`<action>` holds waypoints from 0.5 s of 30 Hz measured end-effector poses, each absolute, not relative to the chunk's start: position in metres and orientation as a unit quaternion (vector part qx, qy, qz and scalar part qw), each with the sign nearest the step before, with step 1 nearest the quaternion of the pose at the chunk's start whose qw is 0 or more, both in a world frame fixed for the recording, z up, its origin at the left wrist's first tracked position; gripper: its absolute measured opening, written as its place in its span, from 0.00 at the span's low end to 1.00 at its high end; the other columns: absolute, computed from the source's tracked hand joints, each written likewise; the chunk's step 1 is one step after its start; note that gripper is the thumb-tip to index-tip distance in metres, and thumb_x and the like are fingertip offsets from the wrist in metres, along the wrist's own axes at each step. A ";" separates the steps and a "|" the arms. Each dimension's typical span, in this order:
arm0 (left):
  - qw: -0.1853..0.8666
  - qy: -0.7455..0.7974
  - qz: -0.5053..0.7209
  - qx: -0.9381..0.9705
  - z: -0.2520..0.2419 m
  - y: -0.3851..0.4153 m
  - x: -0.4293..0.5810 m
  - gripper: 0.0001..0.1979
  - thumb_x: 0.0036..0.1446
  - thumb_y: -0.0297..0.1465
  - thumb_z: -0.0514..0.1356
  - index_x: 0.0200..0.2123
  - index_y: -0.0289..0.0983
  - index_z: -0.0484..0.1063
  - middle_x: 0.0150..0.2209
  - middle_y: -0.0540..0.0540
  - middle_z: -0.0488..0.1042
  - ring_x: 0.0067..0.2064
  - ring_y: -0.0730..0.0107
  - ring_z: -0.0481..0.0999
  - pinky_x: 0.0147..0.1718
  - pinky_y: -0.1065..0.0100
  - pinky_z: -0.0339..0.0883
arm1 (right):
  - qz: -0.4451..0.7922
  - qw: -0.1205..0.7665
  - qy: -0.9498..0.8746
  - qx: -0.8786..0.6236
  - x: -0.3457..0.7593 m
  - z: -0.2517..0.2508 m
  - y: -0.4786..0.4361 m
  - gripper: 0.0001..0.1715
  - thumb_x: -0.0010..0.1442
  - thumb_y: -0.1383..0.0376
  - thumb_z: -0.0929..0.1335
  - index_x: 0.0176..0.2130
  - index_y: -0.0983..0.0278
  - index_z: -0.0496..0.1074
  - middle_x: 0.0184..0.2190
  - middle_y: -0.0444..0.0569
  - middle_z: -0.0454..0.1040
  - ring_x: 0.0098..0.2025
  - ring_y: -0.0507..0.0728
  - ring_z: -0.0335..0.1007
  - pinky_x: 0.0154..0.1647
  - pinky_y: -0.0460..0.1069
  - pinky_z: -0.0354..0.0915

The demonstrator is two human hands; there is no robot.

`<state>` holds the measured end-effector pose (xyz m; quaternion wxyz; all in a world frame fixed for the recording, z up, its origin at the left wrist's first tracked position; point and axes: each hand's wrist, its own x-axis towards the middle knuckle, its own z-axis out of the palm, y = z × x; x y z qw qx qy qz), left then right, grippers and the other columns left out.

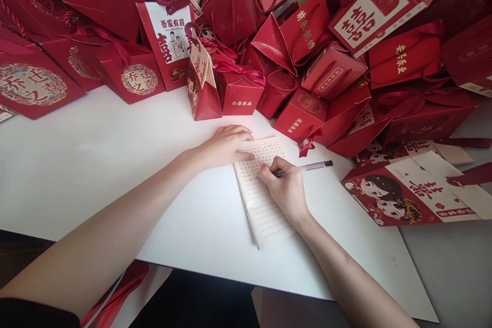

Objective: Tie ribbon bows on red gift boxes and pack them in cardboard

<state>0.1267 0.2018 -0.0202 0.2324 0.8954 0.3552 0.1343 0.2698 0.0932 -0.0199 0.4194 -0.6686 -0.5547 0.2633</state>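
A lined notebook point(265, 210) lies on the white table, its upper half filled with rows of handwritten characters and its lower lines blank. My right hand point(286, 187) grips a clear pen point(313, 166) with a black end, its tip down at the last written rows. The pen's tip is mostly hidden by my fingers. My left hand point(226, 147) rests flat with fingers apart on the upper left edge of the notebook, holding nothing.
Red gift boxes point(240, 92) with ribbons and cord handles are heaped along the back of the white table point(96, 164). A red and white box point(407, 189) with cartoon figures lies at the right. Something red point(128, 287) is below the table's front edge.
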 end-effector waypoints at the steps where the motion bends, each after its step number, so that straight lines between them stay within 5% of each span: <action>1: 0.234 0.355 0.134 0.895 -0.020 0.202 0.127 0.20 0.51 0.39 0.59 0.47 0.39 0.66 0.54 0.47 0.64 0.57 0.60 0.58 0.54 0.59 0.48 | 0.264 0.419 -0.555 -0.669 0.270 -0.020 0.093 0.18 0.52 0.64 0.63 0.17 0.62 0.50 0.15 0.37 0.51 0.20 0.48 0.45 0.20 0.45 0.48; 15: 0.239 0.351 0.136 0.895 -0.019 0.201 0.125 0.20 0.51 0.40 0.59 0.47 0.38 0.66 0.54 0.46 0.64 0.58 0.60 0.57 0.55 0.58 0.48 | 0.262 0.430 -0.537 -0.677 0.270 -0.019 0.092 0.18 0.51 0.64 0.63 0.17 0.61 0.50 0.14 0.37 0.52 0.20 0.49 0.47 0.21 0.45 0.49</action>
